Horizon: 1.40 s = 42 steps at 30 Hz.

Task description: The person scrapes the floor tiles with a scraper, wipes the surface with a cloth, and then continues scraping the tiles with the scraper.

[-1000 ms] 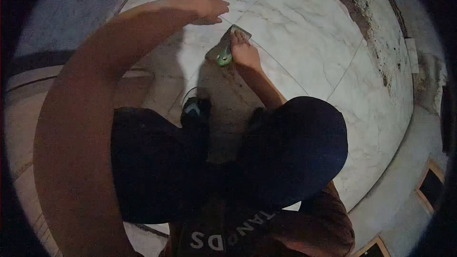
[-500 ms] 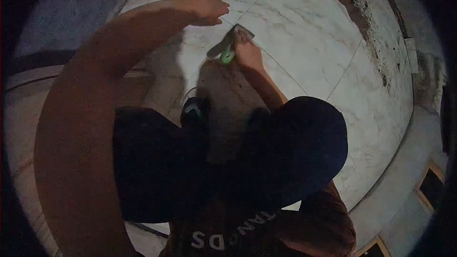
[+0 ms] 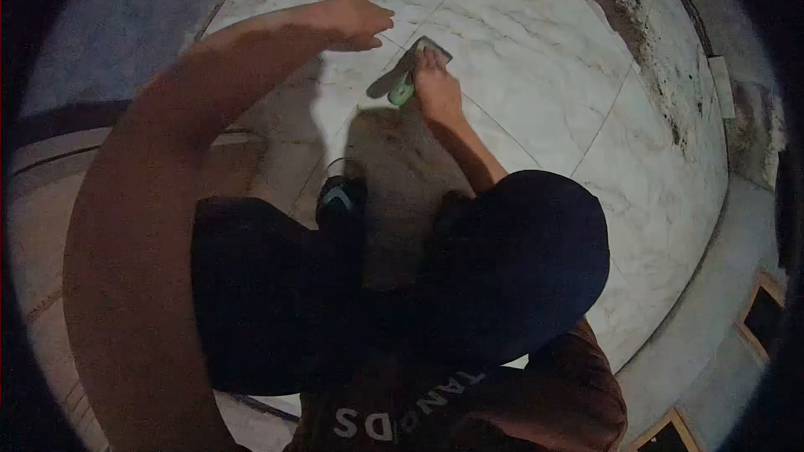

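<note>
My right hand [image 3: 437, 90] is shut on a scraper [image 3: 404, 77] with a green handle and a flat metal blade. The blade's edge lies on the white marble floor [image 3: 536, 67], close to a grout line. My left hand [image 3: 356, 20] rests on the floor just left of the scraper, fingers down on the tile, holding nothing. My left arm arcs around the left side of the view. My dark-clothed knees [image 3: 519, 259] fill the middle.
A sandalled foot [image 3: 338, 197] shows between my knees. Dark stains and grime [image 3: 670, 75] run along the marble's far right edge. A grey wall or step [image 3: 109, 25] stands at the upper left. Framed panels [image 3: 758, 318] sit at the lower right.
My right hand has pushed the scraper a little farther away along the floor. My left hand has shifted slightly to the left.
</note>
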Motion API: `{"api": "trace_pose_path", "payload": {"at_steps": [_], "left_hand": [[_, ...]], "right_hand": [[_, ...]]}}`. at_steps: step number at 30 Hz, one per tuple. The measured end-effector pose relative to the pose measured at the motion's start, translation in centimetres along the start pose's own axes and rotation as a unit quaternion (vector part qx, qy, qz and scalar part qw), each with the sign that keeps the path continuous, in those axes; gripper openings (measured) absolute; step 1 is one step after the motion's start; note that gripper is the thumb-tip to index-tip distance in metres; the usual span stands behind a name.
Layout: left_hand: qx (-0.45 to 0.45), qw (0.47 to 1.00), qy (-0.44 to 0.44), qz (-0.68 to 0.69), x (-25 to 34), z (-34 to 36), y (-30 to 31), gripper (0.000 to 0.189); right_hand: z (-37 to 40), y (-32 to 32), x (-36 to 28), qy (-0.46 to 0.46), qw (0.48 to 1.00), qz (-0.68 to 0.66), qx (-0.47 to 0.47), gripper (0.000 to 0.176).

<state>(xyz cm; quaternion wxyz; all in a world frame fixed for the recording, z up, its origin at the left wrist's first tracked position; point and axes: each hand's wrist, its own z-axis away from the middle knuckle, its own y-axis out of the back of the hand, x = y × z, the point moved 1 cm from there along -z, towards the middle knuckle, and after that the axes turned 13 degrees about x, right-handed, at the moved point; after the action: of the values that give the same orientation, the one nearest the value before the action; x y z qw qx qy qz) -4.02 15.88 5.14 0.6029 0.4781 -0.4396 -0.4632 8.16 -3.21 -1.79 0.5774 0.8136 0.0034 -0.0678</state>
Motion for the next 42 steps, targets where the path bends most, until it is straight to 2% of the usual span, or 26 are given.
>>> {"api": "trace_pose_path", "payload": {"at_steps": [1, 3, 4, 5, 7, 8, 11, 12, 13, 15, 16, 17, 19, 21, 23, 24, 27, 29, 31, 33, 34, 35, 36, 38, 40, 42], "left_hand": [[0.002, 1.000, 0.006, -0.001, 0.0, 0.1, 0.0, 0.044], [0.007, 1.000, 0.006, -0.004, -0.2, -0.1, 0.0, 0.045], [0.019, 1.000, -0.012, -0.008, -0.7, 0.1, -0.3, 0.045], [0.031, 0.999, -0.030, -0.012, -0.9, -0.1, -0.7, 0.045], [-0.008, 1.000, -0.009, -0.021, -0.5, -0.8, -0.7, 0.045], [-0.031, 0.999, 0.006, -0.023, -0.1, -0.9, 0.0, 0.046], [-0.071, 0.997, 0.024, -0.028, 0.9, -0.6, 1.5, 0.048], [-0.079, 0.996, 0.022, -0.034, 1.1, -0.7, 1.8, 0.049], [-0.075, 0.996, 0.020, -0.035, 1.4, -0.8, 1.9, 0.049], [-0.051, 0.998, 0.029, -0.039, 1.4, -0.3, 2.0, 0.051], [-0.024, 0.999, -0.001, -0.029, 0.8, -0.3, 1.3, 0.051], [-0.025, 0.999, -0.003, -0.031, 0.3, -0.4, 0.4, 0.051], [0.015, 0.999, -0.025, -0.027, -0.4, -0.3, -0.5, 0.052], [0.033, 0.999, -0.033, -0.027, -0.6, 0.5, -1.0, 0.052], [0.062, 0.997, -0.042, -0.035, -0.4, 0.1, 0.2, 0.052], [0.023, 0.999, -0.024, -0.033, 0.0, -0.1, 0.9, 0.052], [-0.037, 0.998, 0.024, -0.042, -1.2, -0.8, -0.1, 0.052], [-0.091, 0.990, 0.091, -0.061, -2.2, -1.0, 1.0, 0.052], [-0.068, 0.993, 0.087, -0.034, -1.8, 0.1, 3.0, 0.057], [-0.078, 0.986, 0.124, -0.078, -1.5, -0.2, 3.8, 0.048], [-0.058, 0.994, 0.076, -0.062, -2.1, -0.1, 2.9, 0.049], [-0.076, 0.993, 0.074, -0.043, -1.5, -0.2, 2.8, 0.050], [-0.096, 0.992, 0.074, -0.023, -0.5, 0.1, 2.7, 0.050], [-0.081, 0.996, -0.008, -0.019, -0.3, 0.6, 0.5, 0.059], [-0.113, 0.993, -0.009, -0.018, 1.9, 0.2, 0.9, 0.058], [-0.143, 0.990, -0.015, -0.009, 1.2, -0.3, 0.4, 0.058]], "right_hand": [[0.0, 0.2, -0.4, -0.002, 1.000, -0.003, -0.002, 0.050], [-0.6, 1.3, -0.8, -0.039, 0.995, -0.043, -0.087, 0.049], [-0.8, 3.0, -2.2, -0.090, 0.980, -0.024, -0.176, 0.050], [-0.4, 2.0, -2.3, -0.092, 0.980, -0.021, -0.173, 0.050], [1.0, -0.2, -2.5, -0.027, 0.997, 0.003, -0.067, 0.050], [0.9, -0.4, -2.0, -0.039, 0.998, -0.049, 0.004, 0.044], [-0.9, 1.7, -2.2, -0.050, 0.998, -0.028, -0.013, 0.041], [-1.0, 3.1, -2.5, -0.066, 0.994, -0.065, -0.065, 0.039], [-0.3, 2.2, -2.6, -0.066, 0.994, -0.062, -0.063, 0.039], [1.7, -1.4, -3.0, -0.007, 0.998, 0.006, 0.056, 0.039], [1.5, -1.3, -2.8, 0.015, 0.994, 0.030, 0.101, 0.041], [1.4, -1.2, -2.2, 0.013, 0.994, 0.029, 0.102, 0.041], [-0.4, 0.9, -1.7, -0.039, 0.999, 0.017, -0.028, 0.044], [0.6, 0.4, -2.0, -0.057, 0.998, -0.003, -0.023, 0.045], [1.5, -0.9, -2.2, -0.024, 0.999, 0.040, 0.014, 0.046], [1.6, -0.9, -2.4, -0.037, 0.999, 0.005, -0.034, 0.053], [0.1, 2.4, -2.1, -0.075, 0.996, -0.032, -0.031, 0.053], [-0.4, 2.8, -2.0, -0.078, 0.994, -0.065, -0.033, 0.051], [-0.3, 2.3, -2.2, -0.051, 0.998, -0.038, -0.021, 0.039], [1.0, 1.1, -2.6, -0.060, 0.998, -0.011, 0.010, 0.040], [1.9, 0.7, -2.6, -0.030, 0.996, -0.004, 0.087, 0.040], [2.3, 0.2, -2.5, -0.001, 0.987, 0.004, 0.164, 0.040], [2.3, -0.5, -1.7, 0.005, 0.990, 0.012, 0.137, 0.041], [0.9, 0.1, -1.7, -0.025, 0.991, 0.003, 0.129, 0.040], [1.3, 0.9, -1.5, -0.055, 0.991, -0.005, 0.118, 0.040], [1.2, -0.2, -3.6, -0.075, 0.996, -0.013, 0.053, 0.041]]}}
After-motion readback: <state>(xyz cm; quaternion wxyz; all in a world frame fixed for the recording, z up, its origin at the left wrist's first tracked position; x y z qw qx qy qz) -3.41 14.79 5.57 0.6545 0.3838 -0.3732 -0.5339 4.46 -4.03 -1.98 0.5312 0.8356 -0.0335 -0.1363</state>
